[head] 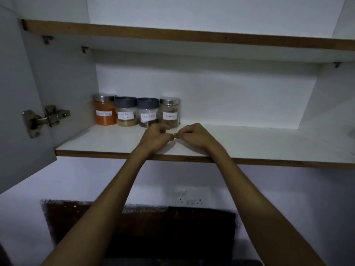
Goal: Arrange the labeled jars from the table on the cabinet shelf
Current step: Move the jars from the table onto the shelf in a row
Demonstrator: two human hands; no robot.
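Jars: 4 labeled jars stand upright in a row at the back left of the lower cabinet shelf [249, 143], shoulder to shoulder, each touching or just beside its neighbour.
Orange jar: the orange jar [104, 110] is furthest left, silver metal lid, filled nearly to the top with bright orange powder; the white label is handwritten and too blurred to read beyond what looks like "Powder".
Tan jar: the tan-powder jar [125, 112] comes next, dark grey plastic lid, a low layer of pale tan powder at the bottom; the label seems to say "Coriander Powder".
Pepper jar: the pepper jar [148, 113] is 3rd, same dark grey lid, dark contents low in the glass, label reading "Black Pepper".
Brown jar: the brown-contents jar [170, 112] closes the row on the right, silver lid, brownish pieces inside, label unreadable.
Left hand: the left hand [154, 136] hangs over the shelf just in front of the pepper jar, fingers curled in loosely, nothing in its grip.
Right hand: the right hand [194, 134] sits just beside it, fingers also curled inward, empty; the fingertips of both hands almost meet.
Shelf: the rest of the white shelf to the right carries nothing visible.
Door: the cabinet door [17, 93] is swung open at left, its metal hinge [46, 120] showing.
Below: a wall socket [192, 197] sits on the wall under the shelf.
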